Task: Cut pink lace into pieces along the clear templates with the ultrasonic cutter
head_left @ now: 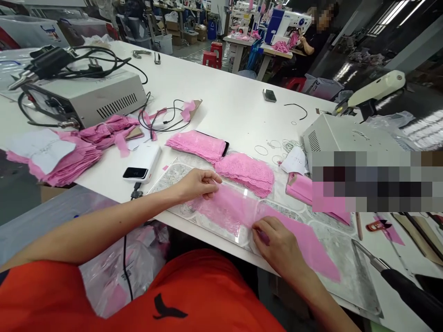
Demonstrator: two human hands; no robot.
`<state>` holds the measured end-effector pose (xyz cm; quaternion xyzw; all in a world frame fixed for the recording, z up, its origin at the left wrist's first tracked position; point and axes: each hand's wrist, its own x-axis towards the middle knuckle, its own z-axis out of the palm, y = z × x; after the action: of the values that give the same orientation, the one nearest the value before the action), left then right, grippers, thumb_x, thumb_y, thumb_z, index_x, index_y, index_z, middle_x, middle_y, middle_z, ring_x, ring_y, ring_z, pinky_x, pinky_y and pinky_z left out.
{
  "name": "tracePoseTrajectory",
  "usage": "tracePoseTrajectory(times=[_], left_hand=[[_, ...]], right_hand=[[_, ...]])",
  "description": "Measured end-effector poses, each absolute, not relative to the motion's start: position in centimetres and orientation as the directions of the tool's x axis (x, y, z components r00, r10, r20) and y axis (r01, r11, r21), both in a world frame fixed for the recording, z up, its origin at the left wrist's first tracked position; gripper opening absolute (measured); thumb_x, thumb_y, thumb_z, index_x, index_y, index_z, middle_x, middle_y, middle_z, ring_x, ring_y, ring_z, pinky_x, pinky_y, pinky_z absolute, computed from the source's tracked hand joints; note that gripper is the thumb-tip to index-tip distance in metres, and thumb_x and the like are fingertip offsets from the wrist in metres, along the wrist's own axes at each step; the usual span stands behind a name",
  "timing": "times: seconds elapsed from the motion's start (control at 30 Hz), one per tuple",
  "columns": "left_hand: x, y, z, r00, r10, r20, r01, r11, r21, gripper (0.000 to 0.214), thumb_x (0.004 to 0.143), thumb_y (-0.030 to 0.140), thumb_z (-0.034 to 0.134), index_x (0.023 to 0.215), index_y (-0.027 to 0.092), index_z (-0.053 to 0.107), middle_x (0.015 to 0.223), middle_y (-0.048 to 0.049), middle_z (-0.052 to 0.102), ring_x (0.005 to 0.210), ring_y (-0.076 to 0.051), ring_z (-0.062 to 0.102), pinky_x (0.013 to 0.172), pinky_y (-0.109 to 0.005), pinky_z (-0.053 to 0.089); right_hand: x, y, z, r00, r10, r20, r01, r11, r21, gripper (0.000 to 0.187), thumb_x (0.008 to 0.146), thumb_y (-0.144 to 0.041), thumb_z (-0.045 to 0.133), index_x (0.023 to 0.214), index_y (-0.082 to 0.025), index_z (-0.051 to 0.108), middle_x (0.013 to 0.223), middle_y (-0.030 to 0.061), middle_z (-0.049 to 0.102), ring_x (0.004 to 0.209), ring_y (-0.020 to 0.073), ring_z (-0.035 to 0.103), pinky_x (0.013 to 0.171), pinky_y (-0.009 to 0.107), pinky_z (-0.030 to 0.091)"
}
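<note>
A clear, shiny sheet covers a length of pink lace on a grey, mottled board at the table's front edge. My left hand pinches at the sheet's upper left, thumb and fingertips together. At its lower right edge, my right hand has curled fingers closed at the sheet. A plain pink fabric piece lies flat on the board, partly under my right hand and wrist. Just beyond my hands sit two stacks of pink lace pieces, a left stack and a right stack.
A white power bank lies left of the board, near a grey box bearing a cabled hand tool. Pink fabric bundles lie far left. On the right are a black-handled tool and red-handled snips. Another person sits behind.
</note>
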<state>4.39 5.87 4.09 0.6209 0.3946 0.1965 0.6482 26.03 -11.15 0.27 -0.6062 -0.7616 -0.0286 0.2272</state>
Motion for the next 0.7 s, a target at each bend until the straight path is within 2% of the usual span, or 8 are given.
tracePoseTrajectory(times=[0.17,0.27,0.47,0.57,0.7], left_hand=[[1.4,6.5,3.6,0.578,0.792,-0.197,0.372,-0.041,0.927,0.019,0.072,0.018,0.064,0.090,0.013,0.067,0.060,0.0038,0.058,0.049,-0.007,0.052,0.046,-0.016,0.041],[-0.7,6.3,3.3,0.541,0.830,-0.134,0.502,-0.191,0.843,0.023,0.073,0.020,0.062,0.094,0.013,0.069,0.064,0.0024,0.060,0.055,-0.008,0.053,0.050,-0.017,0.040],[-3.0,5.2,2.6,0.529,0.846,-0.063,0.653,-0.358,0.667,0.026,0.078,0.024,0.057,0.099,0.016,0.070,0.070,0.0008,0.065,0.063,-0.011,0.057,0.059,-0.020,0.043],[-3.2,4.8,2.2,0.559,0.829,-0.026,0.679,-0.439,0.589,0.029,0.078,0.023,0.055,0.104,0.017,0.069,0.084,-0.0018,0.070,0.071,-0.014,0.062,0.065,-0.023,0.046],[-3.2,4.6,1.6,0.618,0.785,0.049,0.667,-0.556,0.495,0.033,0.084,0.021,0.046,0.109,0.016,0.067,0.100,-0.0059,0.071,0.088,-0.019,0.065,0.077,-0.028,0.049]], right_hand=[[24.3,-10.2,0.9,-0.218,0.881,0.419,0.894,0.353,-0.277,0.011,0.085,-0.011,0.053,0.079,-0.019,0.057,0.073,0.0023,0.059,0.069,0.0126,0.055,0.061,0.024,0.044],[22.8,-9.6,0.7,-0.267,0.864,0.427,0.871,0.406,-0.276,0.013,0.085,-0.009,0.052,0.078,-0.019,0.057,0.074,0.0028,0.059,0.070,0.0132,0.054,0.061,0.024,0.043],[21.3,-9.1,0.2,-0.310,0.863,0.400,0.841,0.445,-0.308,0.014,0.085,-0.009,0.050,0.078,-0.019,0.057,0.074,0.0030,0.060,0.069,0.0137,0.054,0.061,0.025,0.043],[22.3,-8.8,0.4,-0.249,0.885,0.392,0.858,0.390,-0.335,0.012,0.086,-0.013,0.051,0.080,-0.019,0.058,0.075,0.0031,0.061,0.070,0.0136,0.056,0.062,0.025,0.044],[24.2,-7.5,0.8,-0.005,0.947,0.321,0.898,0.146,-0.415,0.011,0.086,-0.023,0.053,0.093,-0.019,0.061,0.079,0.0032,0.063,0.067,0.0132,0.057,0.058,0.025,0.044]])
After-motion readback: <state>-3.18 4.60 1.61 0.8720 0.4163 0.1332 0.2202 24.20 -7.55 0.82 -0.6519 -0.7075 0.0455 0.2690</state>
